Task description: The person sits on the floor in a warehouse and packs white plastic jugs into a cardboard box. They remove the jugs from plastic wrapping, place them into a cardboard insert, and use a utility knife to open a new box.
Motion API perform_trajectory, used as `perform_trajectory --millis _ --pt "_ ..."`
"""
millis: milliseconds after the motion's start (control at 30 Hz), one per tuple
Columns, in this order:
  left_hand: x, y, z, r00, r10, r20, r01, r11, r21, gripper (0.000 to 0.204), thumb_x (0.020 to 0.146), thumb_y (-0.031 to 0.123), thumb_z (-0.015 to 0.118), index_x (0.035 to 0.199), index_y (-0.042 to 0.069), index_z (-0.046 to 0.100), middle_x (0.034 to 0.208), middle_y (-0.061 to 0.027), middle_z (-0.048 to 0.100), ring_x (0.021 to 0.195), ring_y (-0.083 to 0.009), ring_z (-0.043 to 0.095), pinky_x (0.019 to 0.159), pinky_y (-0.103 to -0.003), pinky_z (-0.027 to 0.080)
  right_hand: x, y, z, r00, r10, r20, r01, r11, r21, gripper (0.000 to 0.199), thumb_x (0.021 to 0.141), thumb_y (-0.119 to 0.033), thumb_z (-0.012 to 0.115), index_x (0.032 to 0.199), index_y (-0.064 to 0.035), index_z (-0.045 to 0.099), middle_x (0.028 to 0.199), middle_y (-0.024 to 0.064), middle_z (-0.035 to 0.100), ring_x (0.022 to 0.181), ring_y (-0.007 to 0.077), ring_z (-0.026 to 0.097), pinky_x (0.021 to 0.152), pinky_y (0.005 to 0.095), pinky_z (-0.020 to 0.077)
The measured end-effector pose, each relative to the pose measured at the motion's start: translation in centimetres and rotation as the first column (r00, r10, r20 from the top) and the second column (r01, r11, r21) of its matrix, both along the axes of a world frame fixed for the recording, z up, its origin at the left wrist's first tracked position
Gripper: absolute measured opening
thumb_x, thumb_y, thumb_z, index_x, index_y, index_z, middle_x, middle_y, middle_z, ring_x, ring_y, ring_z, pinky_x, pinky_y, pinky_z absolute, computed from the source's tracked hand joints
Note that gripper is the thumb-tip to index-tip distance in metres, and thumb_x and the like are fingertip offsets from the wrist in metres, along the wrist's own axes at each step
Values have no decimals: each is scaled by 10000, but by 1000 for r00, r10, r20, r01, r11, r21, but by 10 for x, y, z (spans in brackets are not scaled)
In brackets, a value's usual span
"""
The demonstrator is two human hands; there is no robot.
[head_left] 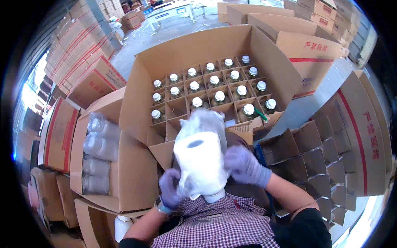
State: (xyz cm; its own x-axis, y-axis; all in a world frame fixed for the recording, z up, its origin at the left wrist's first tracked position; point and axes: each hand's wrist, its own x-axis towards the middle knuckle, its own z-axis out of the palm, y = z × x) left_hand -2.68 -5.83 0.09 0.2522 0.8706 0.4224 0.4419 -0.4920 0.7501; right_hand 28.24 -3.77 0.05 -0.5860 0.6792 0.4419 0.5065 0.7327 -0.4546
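A white plastic jug (202, 155) with a handle hole hangs upside down in front of my apron, its cap (215, 196) pointing toward me. A clear plastic bag (203, 118) is drawn over the jug and bunches past its far end. My left hand (170, 189), in a purple glove, is closed on the bag's edge beside the jug's left side. On the other side my right hand (247, 165), gloved alike, pinches the bag near the jug's right edge. Beyond the jug stands an open carton (138, 89) with cardboard dividers, holding several clear white-capped bottles (219, 97).
At left an open carton (138, 175) holds several plastic-wrapped containers (101, 140). Another white bottle (123, 227) stands at lower left. Empty cardboard dividers (314, 165) sit in a carton at right. More open cartons (306, 49) stand at back right, stacked boxes (80, 53) at back left.
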Motion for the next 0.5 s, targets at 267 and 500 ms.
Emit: perform_trajectory --millis 267,500 --pt "33 10 4 978 46 205 56 883 -465 359 938 209 532 1180 -32 639 1111 -124 677 1011 -232 649 877 -377 513 -24 -107 -9 853 -309 -421 193 936 -295 766 714 -308 825 1378 -86 514 1384 232 500 1271 424 505 1086 513 412" --pt "138 -2 75 974 -179 142 211 940 -268 406 1017 280 495 1180 -60 644 1131 -177 693 1012 -307 682 848 -401 529 -2 -113 -5 487 -565 -666 653 742 -152 807 735 -245 855 1395 -67 425 1327 218 456 1238 387 505 1054 439 438"
